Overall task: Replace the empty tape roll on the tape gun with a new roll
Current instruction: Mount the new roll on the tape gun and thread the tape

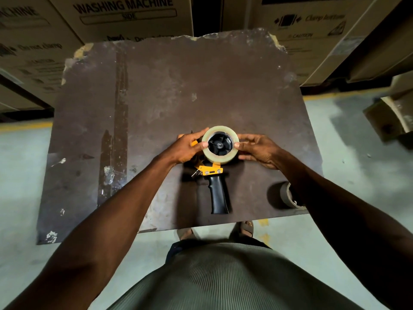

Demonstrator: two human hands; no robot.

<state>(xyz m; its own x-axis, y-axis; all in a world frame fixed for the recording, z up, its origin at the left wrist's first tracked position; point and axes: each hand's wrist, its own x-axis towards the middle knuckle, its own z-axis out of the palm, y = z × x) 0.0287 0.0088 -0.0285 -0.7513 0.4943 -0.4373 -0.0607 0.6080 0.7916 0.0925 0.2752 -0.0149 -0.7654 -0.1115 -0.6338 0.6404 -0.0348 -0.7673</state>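
Observation:
A yellow and black tape gun lies flat on the dark worn board, its black handle pointing toward me. A full roll of clear tape sits around the gun's black spoked hub. My left hand grips the roll's left side, thumb on its rim. My right hand pinches the roll's right side with thumb and fingers. A brown cardboard tape core lies on its side near the board's front right edge, partly hidden by my right forearm.
Large cardboard boxes marked for washing machines are stacked behind the board and to both sides. More cardboard pieces lie on the pale floor at right. My feet stand just under the board's front edge.

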